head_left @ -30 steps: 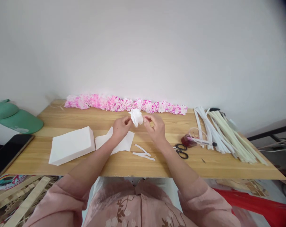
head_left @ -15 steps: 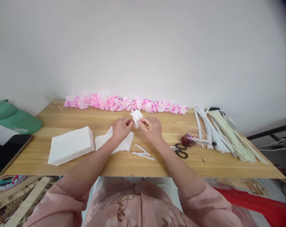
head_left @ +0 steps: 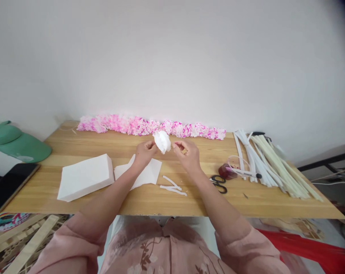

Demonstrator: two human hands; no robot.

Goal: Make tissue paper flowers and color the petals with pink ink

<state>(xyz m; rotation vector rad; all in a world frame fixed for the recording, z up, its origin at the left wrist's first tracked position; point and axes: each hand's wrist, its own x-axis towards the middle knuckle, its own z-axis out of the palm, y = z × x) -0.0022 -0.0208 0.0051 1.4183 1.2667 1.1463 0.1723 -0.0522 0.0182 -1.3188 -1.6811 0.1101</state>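
Note:
A crumpled white tissue-paper flower (head_left: 162, 141) is held up over the middle of the table. My left hand (head_left: 145, 153) pinches it from the left, at its gathered base. My right hand (head_left: 188, 154) is just right of the flower, thumb and index finger drawn together at its edge; a small gap seems to lie between, and anything in those fingertips is too small to make out. Below my left wrist lie loose white paper sheets (head_left: 149, 172). Short white strips (head_left: 174, 188) rest between my forearms. Black-handled scissors (head_left: 220, 182) lie beside my right forearm, which partly covers them.
A pink-and-white ruffled flower row (head_left: 135, 125) runs along the wall. At left are a white paper stack (head_left: 85, 177), phone (head_left: 11, 186) and green visor (head_left: 26, 146). At right stand a dark red jar (head_left: 226, 171) and bundled white and cream strips (head_left: 277, 163).
The white flower has turned and shows a broader, rounder side. My right hand has shifted slightly right, away from the petals, while my left keeps its hold.

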